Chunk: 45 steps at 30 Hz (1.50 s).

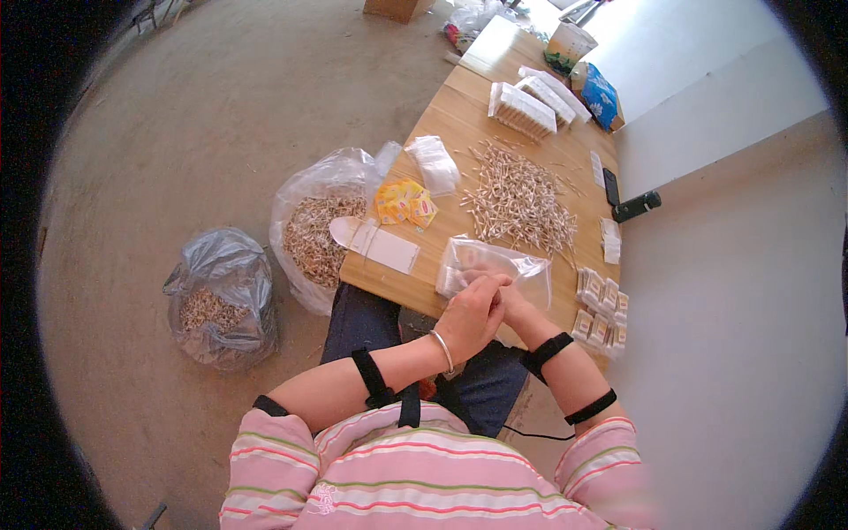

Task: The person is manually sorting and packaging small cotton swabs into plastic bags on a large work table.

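Observation:
A clear plastic bag (pixel 530 272) lies at the near edge of the wooden table. My left hand (pixel 471 311), with a bangle at the wrist, is closed on the bag's near edge and crosses over my right hand (pixel 511 305). Through the plastic, fingers of my right hand show blurred, apparently inside the bag; how they are bent is hard to make out. Just beyond the bag spreads a loose pile of cotton swabs (pixel 521 199).
Left on the table (pixel 371 272) are a white card (pixel 389 250), yellow packets (pixel 405 203) and a stack of clear bags (pixel 433 165). Packed swabs (pixel 521 110) lie farther back. Small packs (pixel 601 309) and a dark bottle (pixel 636 207) line the wall. Swab-filled bags (pixel 296 283) stand on the floor.

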Motion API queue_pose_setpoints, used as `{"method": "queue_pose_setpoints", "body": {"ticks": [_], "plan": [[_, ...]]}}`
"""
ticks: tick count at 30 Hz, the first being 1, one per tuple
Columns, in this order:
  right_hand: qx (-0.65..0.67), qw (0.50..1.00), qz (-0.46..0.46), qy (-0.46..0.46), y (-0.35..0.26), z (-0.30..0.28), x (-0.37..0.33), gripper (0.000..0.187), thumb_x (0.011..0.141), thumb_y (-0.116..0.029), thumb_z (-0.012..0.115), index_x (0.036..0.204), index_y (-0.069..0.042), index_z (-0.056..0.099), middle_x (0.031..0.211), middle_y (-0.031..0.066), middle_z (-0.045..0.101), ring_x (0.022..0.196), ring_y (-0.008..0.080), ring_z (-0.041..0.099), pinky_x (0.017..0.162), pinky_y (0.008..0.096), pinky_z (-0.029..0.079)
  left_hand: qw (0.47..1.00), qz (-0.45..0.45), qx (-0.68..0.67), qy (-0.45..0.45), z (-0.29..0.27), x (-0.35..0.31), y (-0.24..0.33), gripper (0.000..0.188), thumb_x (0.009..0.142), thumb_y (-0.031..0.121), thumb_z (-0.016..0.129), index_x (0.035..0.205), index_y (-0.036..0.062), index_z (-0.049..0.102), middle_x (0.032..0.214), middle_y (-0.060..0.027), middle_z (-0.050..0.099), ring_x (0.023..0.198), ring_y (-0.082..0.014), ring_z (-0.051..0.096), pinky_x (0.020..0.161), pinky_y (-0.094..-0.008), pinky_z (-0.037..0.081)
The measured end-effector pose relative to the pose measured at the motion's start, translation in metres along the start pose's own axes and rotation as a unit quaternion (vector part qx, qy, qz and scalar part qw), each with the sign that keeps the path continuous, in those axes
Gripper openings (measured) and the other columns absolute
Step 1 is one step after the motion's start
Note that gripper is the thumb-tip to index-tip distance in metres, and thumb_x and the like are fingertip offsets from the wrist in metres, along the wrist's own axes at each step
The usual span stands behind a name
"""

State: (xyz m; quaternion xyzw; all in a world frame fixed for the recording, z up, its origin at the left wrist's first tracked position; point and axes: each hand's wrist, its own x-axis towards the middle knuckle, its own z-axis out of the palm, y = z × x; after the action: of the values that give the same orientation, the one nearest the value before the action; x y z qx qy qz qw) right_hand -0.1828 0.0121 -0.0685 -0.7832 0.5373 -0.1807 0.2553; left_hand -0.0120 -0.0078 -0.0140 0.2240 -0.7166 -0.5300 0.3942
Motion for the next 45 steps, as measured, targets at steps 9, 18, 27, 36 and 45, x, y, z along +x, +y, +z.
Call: {"method": "queue_pose_setpoints", "body": {"ticks": [9, 18, 27, 36, 45], "plan": [[-0.165, 0.981, 0.105, 0.019, -0.047, -0.021, 0.019, 0.018, 0.075, -0.013, 0.061, 0.093, -0.009, 0.061, 0.083, 0.0133, 0.064, 0.075, 0.0299, 0.061, 0.068, 0.0370, 0.050, 0.998, -0.054, 0.007, -0.025, -0.013, 0.014, 0.007, 0.035, 0.079, 0.002, 0.059, 0.113, 0.0025, 0.052, 0.087, -0.0158, 0.058, 0.073, -0.0252, 0.060, 0.065, -0.0325, 0.051], [-0.225, 0.871, 0.275, 0.339, -0.139, -0.069, -0.062, 0.035, 0.080, -0.027, 0.062, 0.105, -0.003, 0.055, 0.094, 0.0163, 0.060, 0.078, 0.0342, 0.062, 0.065, 0.0431, 0.050, 0.972, 0.174, 0.157, -0.020, -0.014, 0.050, 0.062, 0.034, 0.076, -0.001, 0.060, 0.109, 0.0056, 0.054, 0.087, -0.0127, 0.055, 0.078, -0.0235, 0.059, 0.071, -0.0321, 0.050], [0.237, 0.818, 0.309, 0.424, -0.105, -0.017, -0.070, 0.055, 0.081, -0.006, 0.055, 0.130, 0.001, 0.030, 0.065, 0.0083, 0.055, 0.061, 0.0186, 0.055, 0.057, 0.0312, 0.043, 0.585, 0.044, 0.588, -0.557, 0.052, 0.099, 0.022, 0.023, 0.075, 0.008, 0.063, 0.098, 0.0068, 0.063, 0.091, -0.0113, 0.064, 0.083, -0.0295, 0.064, 0.075, -0.0377, 0.050], [0.371, 0.791, 0.194, 0.446, -0.103, -0.036, -0.045, 0.056, 0.082, -0.001, 0.053, 0.133, 0.000, 0.029, 0.066, -0.0014, 0.048, 0.058, 0.0044, 0.044, 0.052, 0.0206, 0.037, 0.712, 0.014, 0.552, -0.433, 0.039, 0.103, -0.046, 0.010, 0.073, 0.017, 0.062, 0.077, 0.0075, 0.065, 0.080, -0.0103, 0.065, 0.077, -0.0257, 0.062, 0.067, -0.0357, 0.047], [0.369, 0.798, 0.125, 0.459, -0.089, -0.051, -0.026, 0.049, 0.082, -0.001, 0.051, 0.129, -0.008, 0.039, 0.060, -0.0014, 0.046, 0.054, 0.0054, 0.044, 0.050, 0.0232, 0.038, 0.813, 0.029, 0.454, -0.364, 0.020, 0.113, -0.019, 0.017, 0.073, 0.020, 0.056, 0.064, 0.0074, 0.063, 0.069, -0.0061, 0.063, 0.065, -0.0183, 0.058, 0.056, -0.0318, 0.042]]}}
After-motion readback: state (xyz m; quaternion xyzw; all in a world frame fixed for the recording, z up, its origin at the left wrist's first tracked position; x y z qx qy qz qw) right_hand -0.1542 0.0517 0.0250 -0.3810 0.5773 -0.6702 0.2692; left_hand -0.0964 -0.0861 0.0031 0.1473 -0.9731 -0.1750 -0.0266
